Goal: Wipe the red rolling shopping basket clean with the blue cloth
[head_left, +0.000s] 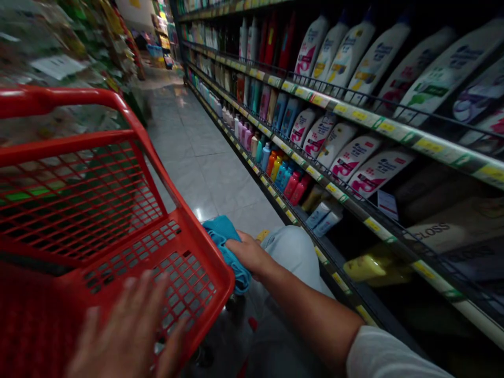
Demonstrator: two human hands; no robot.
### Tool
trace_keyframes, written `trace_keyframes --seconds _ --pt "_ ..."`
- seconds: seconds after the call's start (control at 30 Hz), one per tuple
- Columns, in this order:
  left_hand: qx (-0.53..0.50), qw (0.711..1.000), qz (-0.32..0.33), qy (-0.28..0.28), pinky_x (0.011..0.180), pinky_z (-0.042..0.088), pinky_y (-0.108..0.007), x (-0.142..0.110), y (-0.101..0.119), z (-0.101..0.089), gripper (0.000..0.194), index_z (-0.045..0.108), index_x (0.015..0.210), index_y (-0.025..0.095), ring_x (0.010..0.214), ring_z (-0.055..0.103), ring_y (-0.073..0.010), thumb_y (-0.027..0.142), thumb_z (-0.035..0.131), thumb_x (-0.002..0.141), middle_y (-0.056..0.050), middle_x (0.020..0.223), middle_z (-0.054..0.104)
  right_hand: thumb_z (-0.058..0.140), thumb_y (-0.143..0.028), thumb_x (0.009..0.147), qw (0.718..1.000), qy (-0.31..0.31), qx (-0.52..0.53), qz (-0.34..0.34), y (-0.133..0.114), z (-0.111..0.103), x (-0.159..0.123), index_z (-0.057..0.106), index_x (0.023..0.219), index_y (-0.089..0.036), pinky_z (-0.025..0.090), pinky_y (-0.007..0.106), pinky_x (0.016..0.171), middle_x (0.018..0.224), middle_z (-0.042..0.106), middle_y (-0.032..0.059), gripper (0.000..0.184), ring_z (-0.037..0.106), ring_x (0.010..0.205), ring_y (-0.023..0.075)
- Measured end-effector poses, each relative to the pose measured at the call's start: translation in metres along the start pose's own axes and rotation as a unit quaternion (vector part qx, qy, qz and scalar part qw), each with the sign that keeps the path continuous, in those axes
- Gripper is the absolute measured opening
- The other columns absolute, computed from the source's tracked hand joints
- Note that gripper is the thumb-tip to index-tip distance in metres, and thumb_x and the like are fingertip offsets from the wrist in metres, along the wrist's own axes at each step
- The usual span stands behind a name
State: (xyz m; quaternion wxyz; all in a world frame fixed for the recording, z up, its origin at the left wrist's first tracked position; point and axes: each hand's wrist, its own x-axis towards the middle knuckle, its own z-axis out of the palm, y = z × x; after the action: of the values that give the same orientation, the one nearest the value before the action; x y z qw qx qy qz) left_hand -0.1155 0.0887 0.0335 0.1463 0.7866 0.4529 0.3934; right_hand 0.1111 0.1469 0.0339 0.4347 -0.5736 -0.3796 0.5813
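A red plastic shopping cart (98, 210) fills the left of the head view. My left hand (126, 331) lies blurred over its near rim, fingers spread flat and holding nothing. My right hand (248, 254) is closed on a blue cloth (224, 241), which it presses against the cart's outer right side near the corner. My knee in light jeans (291, 252) sits just behind that hand.
Shelves (354, 118) run along the right, packed with white, pink and coloured bottles behind wire rails with yellow price tags. A yellow bottle (364, 268) lies on a low shelf. The tiled aisle floor (197, 152) stretches ahead, with more stocked shelves on the left.
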Motion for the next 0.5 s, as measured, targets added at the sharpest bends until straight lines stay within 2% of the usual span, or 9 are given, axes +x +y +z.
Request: trace_keyframes --seconds 0.03,0.1,0.13,0.17,0.2,0.27,0.37,0.43,0.5 --pt "0.068 0.997 0.029 -0.005 0.098 0.057 -0.064 -0.005 0.009 0.007 0.065 0.038 0.153 0.049 0.124 0.064 -0.0378 0.059 0.055 0.091 -0.002 0.148 0.060 0.051 -0.027 0.074 1.000 0.003 0.005 0.014 0.011 0.000 -0.002 0.056 0.081 -0.020 0.043 0.024 0.061 0.069 0.054 -0.0045 0.011 0.049 0.061 0.0121" --pt "0.140 0.983 0.068 -0.101 0.091 0.063 -0.048 -0.011 0.033 0.018 0.073 0.026 0.161 0.025 0.116 0.071 -0.0320 0.049 0.052 0.096 -0.015 0.142 0.064 0.052 -0.028 0.075 0.999 0.000 -0.007 0.035 0.031 0.002 -0.006 0.059 0.083 -0.020 0.045 0.025 0.063 0.070 0.057 -0.0032 0.014 0.051 0.063 0.0131" --pt "0.171 0.977 0.054 -0.114 0.082 0.065 -0.038 -0.013 0.044 0.023 0.068 0.032 0.158 0.016 0.103 0.076 -0.0281 0.043 0.051 0.098 -0.018 0.128 0.071 0.052 -0.029 0.075 0.999 -0.005 -0.022 0.039 0.037 0.003 -0.008 0.060 0.085 -0.019 0.047 0.026 0.064 0.072 0.058 -0.0022 0.015 0.053 0.065 0.0142" --pt "0.215 0.966 0.006 -0.144 0.070 0.063 -0.031 -0.013 0.053 0.026 0.059 0.040 0.153 0.013 0.084 0.078 -0.0241 0.037 0.049 0.100 -0.016 0.107 0.079 0.052 -0.029 0.076 0.999 -0.006 -0.042 0.033 0.039 0.005 -0.009 0.061 0.086 -0.019 0.049 0.027 0.068 0.075 0.061 -0.0006 0.017 0.056 0.069 0.0156" --pt "0.248 0.952 -0.026 -0.176 0.063 0.061 -0.028 -0.011 0.060 0.027 0.051 0.049 0.148 0.012 0.072 0.078 -0.0225 0.033 0.047 0.101 -0.012 0.091 0.080 0.052 -0.030 0.078 0.998 -0.003 -0.058 0.016 0.038 0.008 -0.009 0.062 0.089 -0.019 0.051 0.029 0.072 0.080 0.064 0.0011 0.019 0.058 0.074 0.0172" --pt "0.288 0.927 -0.071 -0.232 0.059 0.059 -0.027 -0.008 0.066 0.024 0.042 0.060 0.138 0.015 0.064 0.076 -0.0216 0.031 0.047 0.102 -0.007 0.077 0.079 0.054 -0.034 0.082 0.997 0.004 -0.067 -0.045 0.027 0.012 -0.006 0.065 0.103 -0.018 0.053 0.033 0.085 0.095 0.069 0.0048 0.028 0.063 0.087 0.0202" --pt "0.300 0.911 -0.086 -0.271 0.058 0.058 -0.028 -0.001 0.068 0.010 0.042 0.061 0.137 0.017 0.068 0.077 -0.0231 0.037 0.045 0.103 -0.006 0.080 0.080 0.059 -0.036 0.086 0.985 -0.011 -0.034 -0.166 0.012 0.020 0.008 0.060 0.129 -0.020 0.048 0.038 0.105 0.124 0.068 0.0086 0.047 0.064 0.110 0.0226" --pt "0.312 0.902 -0.103 -0.280 0.054 0.055 -0.029 0.006 0.068 0.001 0.049 0.055 0.144 0.018 0.064 0.076 -0.0243 0.043 0.042 0.104 -0.005 0.075 0.078 0.057 -0.027 0.086 0.978 -0.005 -0.036 -0.206 0.023 0.026 0.021 0.059 0.135 -0.020 0.043 0.039 0.112 0.132 0.065 0.0098 0.049 0.061 0.120 0.0224" --pt "0.320 0.893 -0.125 -0.290 0.053 0.053 -0.029 0.013 0.067 -0.002 0.054 0.046 0.151 0.018 0.063 0.076 -0.0253 0.046 0.040 0.105 -0.004 0.070 0.076 0.050 -0.015 0.085 0.981 0.002 -0.081 -0.174 0.052 0.035 0.029 0.061 0.132 -0.018 0.044 0.041 0.111 0.129 0.067 0.0109 0.048 0.062 0.120 0.0229"
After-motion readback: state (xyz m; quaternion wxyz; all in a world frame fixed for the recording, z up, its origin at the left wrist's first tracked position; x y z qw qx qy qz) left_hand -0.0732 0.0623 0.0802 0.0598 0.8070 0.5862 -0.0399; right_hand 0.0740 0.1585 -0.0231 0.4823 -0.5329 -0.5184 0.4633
